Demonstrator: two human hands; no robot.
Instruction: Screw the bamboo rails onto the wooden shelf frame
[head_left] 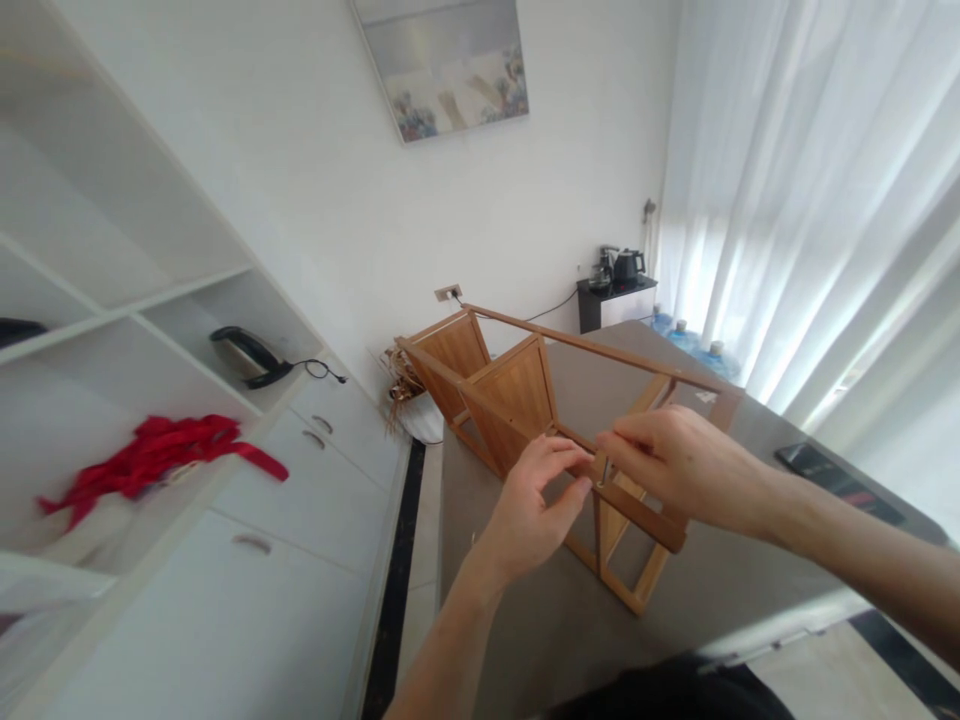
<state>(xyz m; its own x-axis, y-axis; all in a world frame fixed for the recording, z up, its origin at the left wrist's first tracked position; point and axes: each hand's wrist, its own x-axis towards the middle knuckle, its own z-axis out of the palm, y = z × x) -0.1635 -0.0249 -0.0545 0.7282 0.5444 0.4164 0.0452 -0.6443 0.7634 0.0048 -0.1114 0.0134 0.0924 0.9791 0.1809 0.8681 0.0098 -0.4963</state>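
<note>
A wooden shelf frame point(517, 390) with brown panels and thin rails lies on its side on a grey table point(555, 620). My left hand point(529, 510) pinches something small at the near rail of the frame, fingers closed. My right hand point(679, 465) grips the same rail from the right, fingers wrapped round the wood where a small metal piece point(604, 470) shows between both hands.
White shelving on the left holds a kettle point(244, 355) and red ribbon point(161, 450). A dark flat object point(836, 480) lies at the table's right edge. Water bottles point(686, 335) and a black stand with a kettle point(619, 290) are at the far wall by the curtains.
</note>
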